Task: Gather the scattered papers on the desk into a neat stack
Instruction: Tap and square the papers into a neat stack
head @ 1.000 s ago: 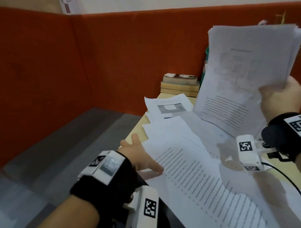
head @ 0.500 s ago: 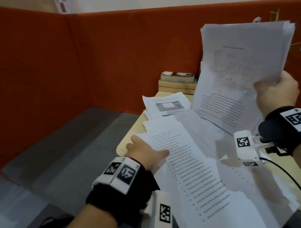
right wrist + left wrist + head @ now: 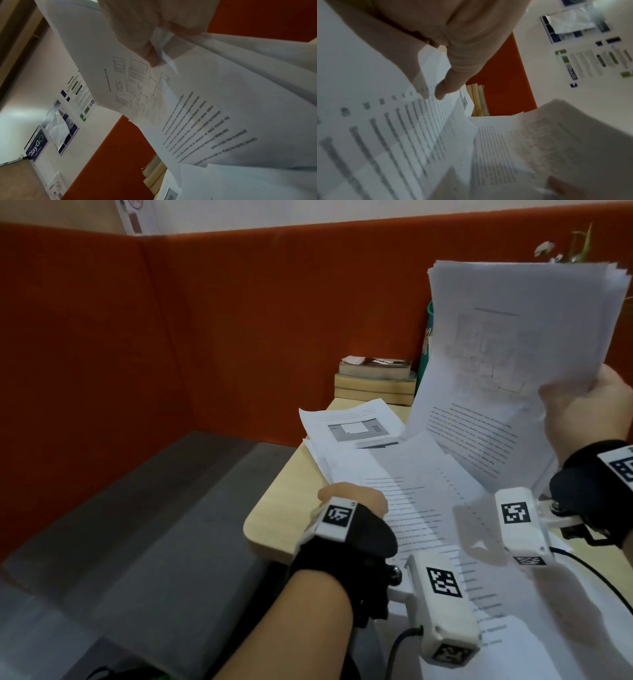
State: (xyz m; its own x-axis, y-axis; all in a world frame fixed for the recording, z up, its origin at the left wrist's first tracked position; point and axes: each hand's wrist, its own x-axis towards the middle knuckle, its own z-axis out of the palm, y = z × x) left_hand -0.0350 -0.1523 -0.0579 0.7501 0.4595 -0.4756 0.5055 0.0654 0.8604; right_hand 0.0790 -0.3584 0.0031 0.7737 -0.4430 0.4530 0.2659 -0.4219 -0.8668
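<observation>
Judging by what lies about, the job looks roughly half done: the right hand (image 3: 582, 412) grips a thick bundle of papers (image 3: 520, 344) upright above the desk (image 3: 274, 508), thumb and fingers clamped on its lower edge. Several loose sheets (image 3: 411, 501) lie fanned across the desk, with a couple more (image 3: 346, 426) near the books (image 3: 375, 380). The left hand (image 3: 352, 501) pinches the edge of the nearest sheet.

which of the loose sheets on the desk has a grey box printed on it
The far sheet lying just in front of the stacked books. It carries a grey framed figure; the nearer sheet by the left hand shows only lines of text.
</observation>
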